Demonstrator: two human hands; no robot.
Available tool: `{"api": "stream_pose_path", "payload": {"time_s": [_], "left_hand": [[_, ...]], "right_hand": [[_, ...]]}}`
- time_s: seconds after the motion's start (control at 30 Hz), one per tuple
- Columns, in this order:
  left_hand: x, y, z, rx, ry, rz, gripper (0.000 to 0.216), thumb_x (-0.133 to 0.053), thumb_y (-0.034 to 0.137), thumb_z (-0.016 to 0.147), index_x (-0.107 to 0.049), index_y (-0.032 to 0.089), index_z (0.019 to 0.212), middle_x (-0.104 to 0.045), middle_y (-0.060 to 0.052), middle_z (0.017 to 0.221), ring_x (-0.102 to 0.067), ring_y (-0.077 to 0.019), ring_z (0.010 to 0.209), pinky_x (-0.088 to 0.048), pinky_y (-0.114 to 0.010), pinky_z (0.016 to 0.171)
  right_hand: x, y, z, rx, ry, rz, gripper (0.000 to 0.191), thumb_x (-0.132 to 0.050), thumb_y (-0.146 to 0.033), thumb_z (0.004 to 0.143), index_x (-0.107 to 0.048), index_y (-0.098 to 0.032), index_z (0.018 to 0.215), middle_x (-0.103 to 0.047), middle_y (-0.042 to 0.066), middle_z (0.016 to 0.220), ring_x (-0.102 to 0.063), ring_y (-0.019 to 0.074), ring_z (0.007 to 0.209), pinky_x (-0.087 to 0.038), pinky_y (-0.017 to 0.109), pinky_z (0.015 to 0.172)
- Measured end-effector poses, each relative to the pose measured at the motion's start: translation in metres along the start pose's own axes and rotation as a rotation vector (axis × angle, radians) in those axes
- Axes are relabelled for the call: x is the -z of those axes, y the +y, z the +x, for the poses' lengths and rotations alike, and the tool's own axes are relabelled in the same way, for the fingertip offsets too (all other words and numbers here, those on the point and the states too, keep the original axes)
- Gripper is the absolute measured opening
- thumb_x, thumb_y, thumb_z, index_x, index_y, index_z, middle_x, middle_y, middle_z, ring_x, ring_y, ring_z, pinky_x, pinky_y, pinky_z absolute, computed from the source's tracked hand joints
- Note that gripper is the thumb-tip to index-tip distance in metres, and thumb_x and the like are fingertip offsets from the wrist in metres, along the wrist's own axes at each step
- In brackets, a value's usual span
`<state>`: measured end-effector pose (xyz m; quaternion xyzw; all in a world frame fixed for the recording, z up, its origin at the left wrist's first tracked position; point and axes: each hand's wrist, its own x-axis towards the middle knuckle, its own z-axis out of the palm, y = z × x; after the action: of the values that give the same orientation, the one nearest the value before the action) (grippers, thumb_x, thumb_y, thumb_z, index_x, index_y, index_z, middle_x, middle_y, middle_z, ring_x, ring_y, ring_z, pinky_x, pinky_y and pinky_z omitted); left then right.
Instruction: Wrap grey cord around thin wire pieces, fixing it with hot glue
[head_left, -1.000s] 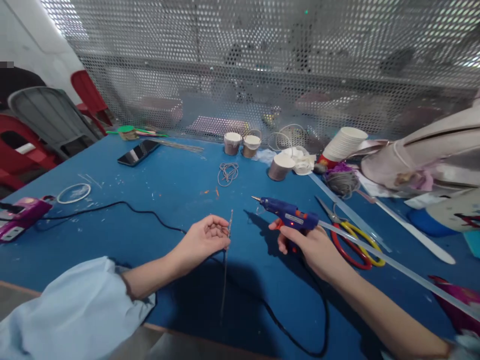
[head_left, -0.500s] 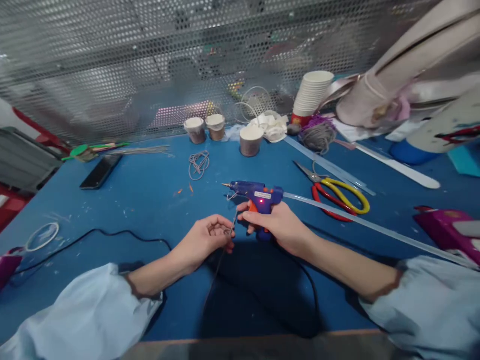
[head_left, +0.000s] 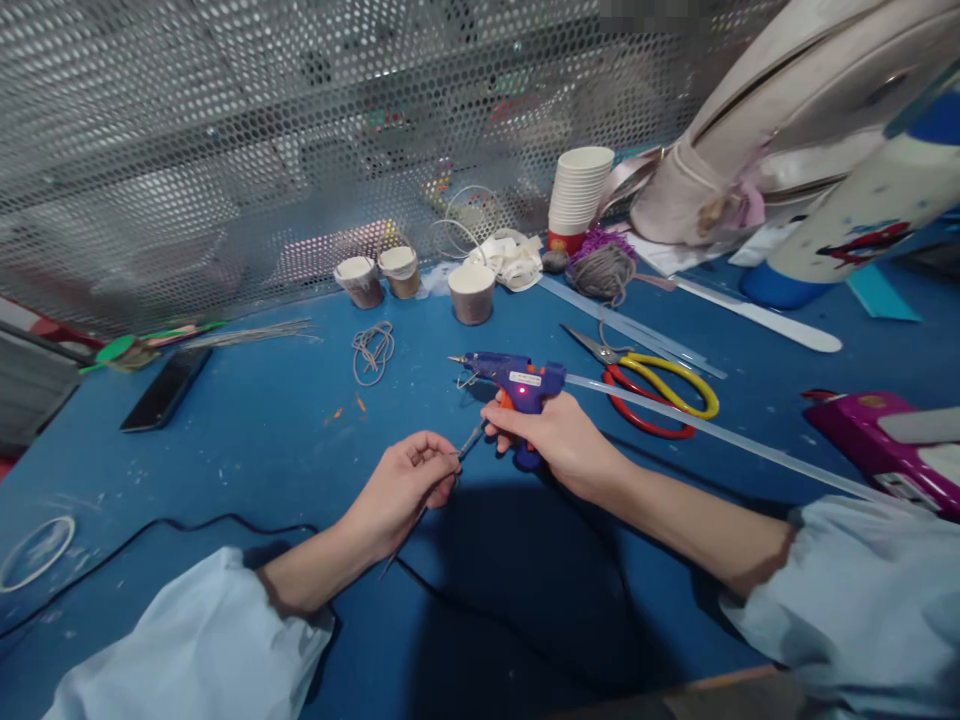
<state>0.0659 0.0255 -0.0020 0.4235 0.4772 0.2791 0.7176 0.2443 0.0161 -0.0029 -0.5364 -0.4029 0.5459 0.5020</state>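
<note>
My right hand point(head_left: 566, 440) is wrapped round the handle of a blue glue gun point(head_left: 540, 382), whose red light is on. A long clear glue stick point(head_left: 697, 425) sticks out of its back, and its nozzle points left. Between my hands runs a thin grey yarn-wrapped strand point(head_left: 471, 440). My left hand point(head_left: 409, 485) pinches it between thumb and fingers, and its tail shows below that hand. The strand's upper end reaches the fingertips of my right hand; whether they grip it I cannot tell. A loose coil of grey cord point(head_left: 373, 353) lies beyond my left hand.
Red-and-yellow-handled scissors point(head_left: 660, 385) lie right of the gun. Behind stand small filled cups point(head_left: 471, 300), stacked paper cups point(head_left: 577, 195), grey yarn point(head_left: 602, 272) and a bottle point(head_left: 832, 235). A phone point(head_left: 166, 388) lies left. A black cord point(head_left: 232, 517) crosses the blue table point(head_left: 255, 450).
The camera view has shifted, so the things on the table sit farther left. The grey strand between my hands is straighter, and my left fingers have closed more tightly round it.
</note>
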Motion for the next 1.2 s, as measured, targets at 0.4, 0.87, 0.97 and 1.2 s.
{"api": "stream_pose_path", "payload": {"time_s": [0.4,0.87,0.97,1.2], "left_hand": [[0.025,0.007,0.014,-0.044,0.161,-0.176,0.022,-0.073,0.019,0.062,-0.056,0.014,0.076,-0.052,0.004,0.053,-0.042,-0.0036,0.044,-0.027,-0.016,0.04],[0.027,0.0,0.019,-0.069,0.126,-0.122,0.017,-0.07,0.021,0.068,-0.055,0.014,0.074,-0.05,0.005,0.049,-0.038,-0.0032,0.04,-0.025,-0.017,0.038],[0.027,-0.001,0.019,-0.069,0.13,-0.116,0.018,-0.07,0.022,0.067,-0.056,0.014,0.073,-0.05,0.005,0.048,-0.038,-0.0032,0.039,-0.025,-0.017,0.038],[0.027,-0.002,0.02,-0.068,0.138,-0.115,0.016,-0.07,0.021,0.066,-0.057,0.014,0.073,-0.053,0.005,0.052,-0.038,-0.0024,0.039,-0.024,-0.016,0.037]], "right_hand": [[0.012,0.001,-0.023,0.28,-0.123,-0.697,0.018,-0.054,-0.037,0.08,-0.055,-0.022,0.07,-0.055,-0.001,0.059,-0.047,0.0122,0.052,-0.038,0.024,0.049],[0.007,0.004,-0.019,0.306,-0.193,-0.653,0.017,-0.052,-0.03,0.081,-0.051,-0.021,0.066,-0.053,-0.001,0.057,-0.045,0.0098,0.048,-0.036,0.022,0.047],[0.007,0.006,-0.018,0.31,-0.221,-0.716,0.014,-0.054,-0.028,0.079,-0.052,-0.02,0.068,-0.054,-0.002,0.056,-0.044,0.0093,0.046,-0.035,0.021,0.045],[0.009,0.003,-0.019,0.322,-0.206,-0.704,0.011,-0.051,-0.025,0.079,-0.054,-0.019,0.071,-0.057,-0.001,0.059,-0.05,0.0101,0.05,-0.039,0.021,0.049]]}}
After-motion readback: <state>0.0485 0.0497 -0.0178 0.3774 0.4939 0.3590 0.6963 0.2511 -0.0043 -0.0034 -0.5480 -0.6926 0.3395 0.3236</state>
